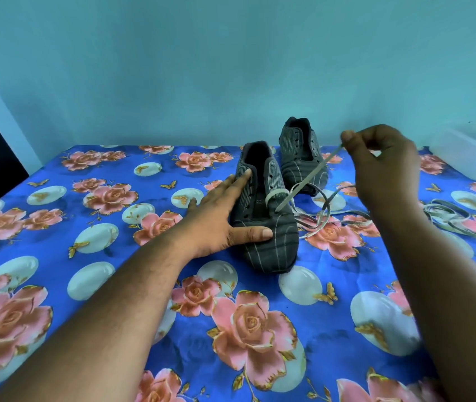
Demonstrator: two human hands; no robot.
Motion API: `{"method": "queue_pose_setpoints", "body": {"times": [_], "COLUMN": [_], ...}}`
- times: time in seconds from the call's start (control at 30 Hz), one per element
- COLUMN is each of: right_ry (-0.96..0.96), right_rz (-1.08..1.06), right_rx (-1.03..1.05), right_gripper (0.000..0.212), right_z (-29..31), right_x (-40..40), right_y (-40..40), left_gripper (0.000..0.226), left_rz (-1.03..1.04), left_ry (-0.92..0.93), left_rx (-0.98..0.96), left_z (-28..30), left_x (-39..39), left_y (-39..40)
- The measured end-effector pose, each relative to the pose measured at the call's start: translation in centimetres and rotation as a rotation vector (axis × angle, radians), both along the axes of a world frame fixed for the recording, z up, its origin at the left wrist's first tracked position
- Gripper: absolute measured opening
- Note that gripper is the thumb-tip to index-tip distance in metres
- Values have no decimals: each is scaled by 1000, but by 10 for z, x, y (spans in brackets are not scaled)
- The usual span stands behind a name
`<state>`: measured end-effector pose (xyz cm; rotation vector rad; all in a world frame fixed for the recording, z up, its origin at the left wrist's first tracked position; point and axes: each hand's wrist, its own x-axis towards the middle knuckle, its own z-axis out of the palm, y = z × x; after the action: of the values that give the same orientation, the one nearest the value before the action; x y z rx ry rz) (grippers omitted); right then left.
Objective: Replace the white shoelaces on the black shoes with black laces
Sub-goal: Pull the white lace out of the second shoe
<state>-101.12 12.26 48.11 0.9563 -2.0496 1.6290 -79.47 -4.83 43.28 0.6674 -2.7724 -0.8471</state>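
Left hand [221, 216] flat, steadying near shoe [268, 216]. Right hand [382, 161] pinches white lace [303, 181], drawn taut from a low eyelet.

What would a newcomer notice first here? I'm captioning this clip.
The right hand, raised right of centre, pinches a white lace drawn taut from the near shoe. The left hand lies flat against that shoe, on a bright blue floral cloth.
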Motion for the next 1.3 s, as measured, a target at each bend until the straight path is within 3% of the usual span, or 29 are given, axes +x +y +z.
{"method": "queue_pose_setpoints", "body": {"times": [0.13, 0.27, 0.33, 0.43, 0.57, 0.7, 0.83, 0.93, 1.1, 1.2, 1.3], "right_ry": [120, 335, 437, 454, 448, 193, 20, 37, 316, 438, 434], "right_rz": [-39, 272, 395, 482, 460, 292, 56, 34, 262, 392, 505], "right_rx": [252, 537, 669, 631, 492, 185, -7, 130, 478, 593, 570], "right_gripper": [32, 60, 60, 41, 31, 17, 19, 23, 45, 40, 29], "right_z": [-9, -14, -21, -26, -25, -14, -7, -14, -19, -27, -33], "right_x": [6, 25, 26, 25, 23, 21, 10, 6, 24, 25, 20], "right_y": [-6, -10, -11, -14, -17, -13, -7, -8, -11, -13, -16], "left_gripper": [128, 127, 126, 125, 128, 129, 128, 128, 128, 128, 127], "left_rz": [1, 2, 8, 11, 2, -2, -4, -8, -16, -15, -15], "left_ry": [-3, 2, -12, -16, 4, 1, 4, 17, 24, 28, 30], "left_rx": [-8, -5, -3, -6, 7, 4, 9, 9, 1, 7, 10], "left_z": [-2, -2, -1, 0, -1, 0, -1, -2, -4, -5, -6], "left_x": [0, -1, 0, -1, -1, 0, 0, -1, -2, -2, -2], "left_y": [-2, -3, -1, 0, -2, -1, -1, -2, -5, -6, -6]}}
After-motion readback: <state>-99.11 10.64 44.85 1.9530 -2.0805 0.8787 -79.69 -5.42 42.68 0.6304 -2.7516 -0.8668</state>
